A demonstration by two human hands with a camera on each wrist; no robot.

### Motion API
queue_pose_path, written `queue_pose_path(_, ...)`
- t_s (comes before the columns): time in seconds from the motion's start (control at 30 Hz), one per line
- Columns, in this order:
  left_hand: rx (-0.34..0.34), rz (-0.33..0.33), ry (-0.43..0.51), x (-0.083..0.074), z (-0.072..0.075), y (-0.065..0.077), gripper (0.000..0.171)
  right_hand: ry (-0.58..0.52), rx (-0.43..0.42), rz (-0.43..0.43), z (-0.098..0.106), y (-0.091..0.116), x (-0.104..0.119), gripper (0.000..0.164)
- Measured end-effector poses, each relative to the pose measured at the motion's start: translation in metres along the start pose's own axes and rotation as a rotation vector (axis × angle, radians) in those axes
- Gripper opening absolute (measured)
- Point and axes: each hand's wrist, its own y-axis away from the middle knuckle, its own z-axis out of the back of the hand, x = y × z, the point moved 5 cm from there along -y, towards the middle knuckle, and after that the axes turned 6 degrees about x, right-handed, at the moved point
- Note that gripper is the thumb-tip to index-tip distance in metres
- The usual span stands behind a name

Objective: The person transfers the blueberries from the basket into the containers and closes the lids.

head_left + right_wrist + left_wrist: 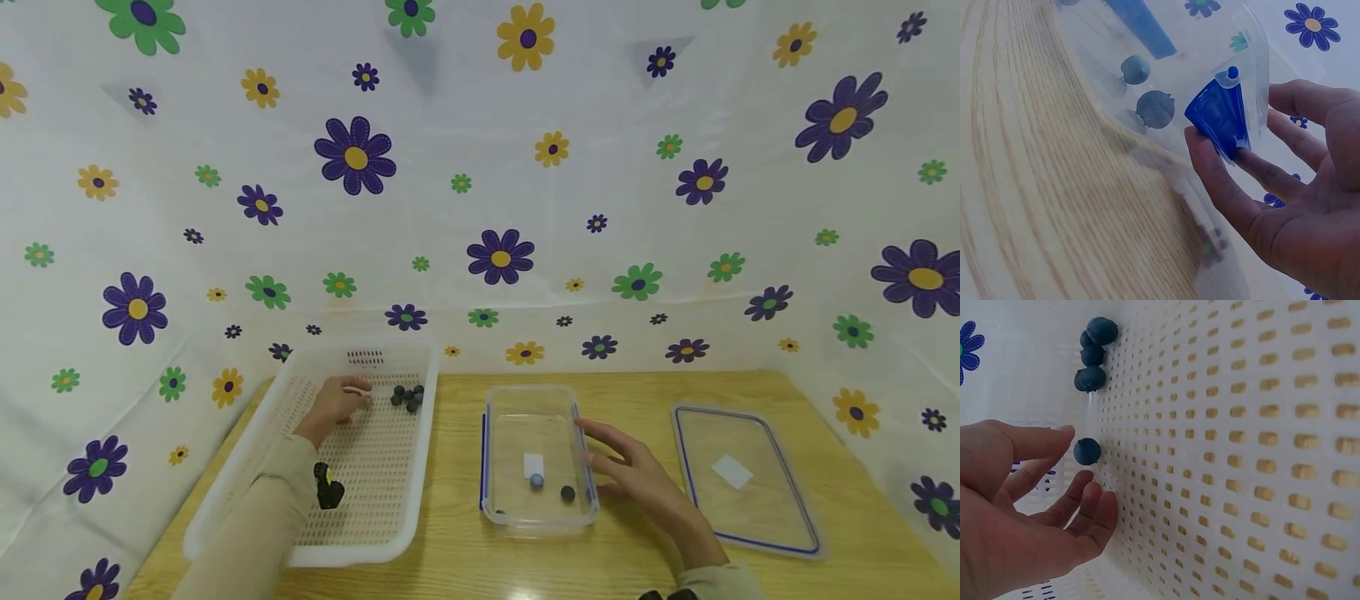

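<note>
My left hand reaches into a white perforated plastic basket. In the left wrist view, its thumb and fingers spread around a single blueberry, with a visible gap between. Several more blueberries cluster by the basket's right wall. My right hand touches the right side of a clear plastic food container; in the right wrist view, its fingertips lie at the blue latch. Inside the container are a light blueberry, a dark blueberry and a small dark piece at the front left corner.
A clear lid with a blue seal and a white label lies right of the container. All stand on a wood-grain table. A flower-patterned white sheet hangs behind and at both sides.
</note>
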Motion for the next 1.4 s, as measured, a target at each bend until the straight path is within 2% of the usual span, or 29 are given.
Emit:
queue_pose_path(0.17, 0.009, 0.007, -0.032, 0.003, 0.004, -0.006, 0.036, -0.009, 0.01, 0.011, -0.002, -0.001, 0.001, 0.058)
queue_pose_path(0.3, -0.01, 0.001, -0.08, 0.003, 0.007, -0.003, 0.032, -0.007, 0.02, 0.021, -0.003, -0.002, 0.001, 0.058)
queue_pose_path(0.5, -0.032, -0.019, -0.079, 0.006, 0.009, 0.002, 0.028, -0.011, 0.017, 0.018, -0.006, -0.001, 0.001, 0.058)
queue_pose_path(0.63, -0.035, -0.016, -0.053, 0.01, 0.013, 0.001, 0.028, -0.007, 0.015, 0.016, -0.008, -0.002, 0.002, 0.058)
queue_pose_path(0.73, -0.033, -0.006, 0.005, 0.012, 0.017, 0.001, 0.03, -0.005, 0.024, 0.021, -0.009, -0.004, 0.002, 0.059)
queue_pose_path(0.87, -0.024, -0.025, 0.059, 0.009, 0.022, 0.004, 0.033, -0.006, 0.029, 0.024, -0.008, -0.005, 0.002, 0.059)
queue_pose_path(1.07, 0.004, -0.08, 0.1, -0.008, 0.024, 0.009, 0.033, -0.004, 0.034, 0.026, -0.006, -0.004, 0.002, 0.059)
queue_pose_path(1.23, -0.004, -0.152, 0.089, -0.034, 0.023, 0.015, 0.035, -0.004, 0.041, 0.032, -0.004, -0.002, 0.001, 0.058)
queue_pose_path(1.4, -0.011, -0.233, 0.087, -0.059, 0.023, 0.029, 0.035, -0.001, 0.035, 0.034, -0.002, -0.001, 0.001, 0.058)
